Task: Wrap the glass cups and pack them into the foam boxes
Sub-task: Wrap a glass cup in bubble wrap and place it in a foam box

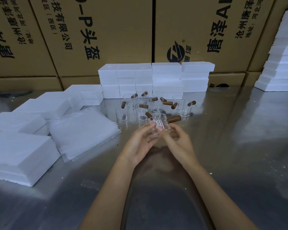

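- Two bare forearms reach into view from the lower edge, no sleeves visible.
- The left hand and right hand wear no gloves.
- Fingernails are short and unpainted; wrists carry nothing.

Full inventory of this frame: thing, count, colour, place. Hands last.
held glass cup: one, clear with brown handle, between both hands, above the table.
glass cups: about ten, clear with brown handles, clustered at table centre.
bubble wrap sheets: one stack, translucent white, left of the cups.
foam boxes: many, white, stacked behind the cups, along the left and at far right.
cardboard cartons: several, brown with black print, behind the table.
table: one, shiny metal.
left hand: holds the held glass cup.
right hand: holds it too.
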Action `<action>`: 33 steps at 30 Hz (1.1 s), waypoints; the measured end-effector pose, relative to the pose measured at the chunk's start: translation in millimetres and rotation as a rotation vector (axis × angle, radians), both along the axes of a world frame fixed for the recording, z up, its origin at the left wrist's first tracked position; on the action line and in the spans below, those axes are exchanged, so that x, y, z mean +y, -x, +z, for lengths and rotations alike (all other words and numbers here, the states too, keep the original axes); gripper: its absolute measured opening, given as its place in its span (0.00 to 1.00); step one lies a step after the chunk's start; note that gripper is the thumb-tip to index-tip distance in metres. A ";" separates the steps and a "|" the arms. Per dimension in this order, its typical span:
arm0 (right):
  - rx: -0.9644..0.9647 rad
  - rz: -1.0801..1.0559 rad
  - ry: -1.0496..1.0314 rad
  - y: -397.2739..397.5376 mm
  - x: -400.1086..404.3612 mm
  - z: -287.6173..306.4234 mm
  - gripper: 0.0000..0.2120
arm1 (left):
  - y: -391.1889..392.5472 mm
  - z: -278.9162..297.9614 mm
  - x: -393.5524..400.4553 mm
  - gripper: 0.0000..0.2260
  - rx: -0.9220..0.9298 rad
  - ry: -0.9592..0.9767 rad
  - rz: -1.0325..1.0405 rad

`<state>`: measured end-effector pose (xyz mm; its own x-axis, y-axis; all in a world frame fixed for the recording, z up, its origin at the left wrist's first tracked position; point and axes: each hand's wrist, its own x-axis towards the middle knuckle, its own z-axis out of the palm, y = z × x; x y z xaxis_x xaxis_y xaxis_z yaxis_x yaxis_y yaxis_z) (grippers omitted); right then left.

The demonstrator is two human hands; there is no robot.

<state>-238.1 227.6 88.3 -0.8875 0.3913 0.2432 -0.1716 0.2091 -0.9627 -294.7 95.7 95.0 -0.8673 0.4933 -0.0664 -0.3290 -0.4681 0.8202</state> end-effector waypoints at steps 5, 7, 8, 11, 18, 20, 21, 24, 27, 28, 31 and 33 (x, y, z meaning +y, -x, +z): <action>0.056 -0.142 -0.195 -3.6 -11.4 -0.3 0.25 | -9.8 9.5 5.1 0.32 0.048 -0.023 0.092; 0.087 -0.192 -0.215 -4.2 -14.9 -1.0 0.28 | -12.5 11.1 7.1 0.29 0.067 -0.015 0.105; 0.101 -0.202 -0.208 -4.5 -15.7 -0.5 0.29 | -13.2 11.9 7.6 0.26 0.085 -0.005 0.109; 0.146 -0.175 -0.106 -5.2 -15.1 2.8 0.25 | -13.2 15.8 6.5 0.20 0.121 0.026 0.125; 0.012 0.129 0.609 -7.9 -4.1 19.4 0.18 | -11.8 11.8 1.8 0.20 0.319 0.396 0.287; -0.041 0.205 0.679 -9.1 -2.2 21.1 0.24 | -16.8 11.3 4.7 0.26 0.468 0.495 0.305; -0.066 0.233 0.691 -9.0 -1.7 20.8 0.25 | -18.8 11.2 6.8 0.29 0.531 0.524 0.304; -0.130 0.279 0.688 -8.5 -0.3 18.6 0.20 | -23.5 11.2 13.8 0.33 0.647 0.555 0.329; -0.116 0.328 0.702 -9.2 2.3 15.6 0.21 | -24.8 9.6 16.6 0.31 0.719 0.576 0.369; -0.109 0.346 0.704 -10.3 3.1 15.7 0.22 | -24.9 8.8 16.9 0.31 0.737 0.579 0.370; -0.114 0.314 0.629 -10.6 1.1 16.1 0.26 | -24.6 9.0 17.0 0.30 0.771 0.589 0.397; -0.086 0.150 0.511 -8.5 -4.3 15.9 0.28 | -23.3 9.2 15.9 0.28 0.814 0.624 0.470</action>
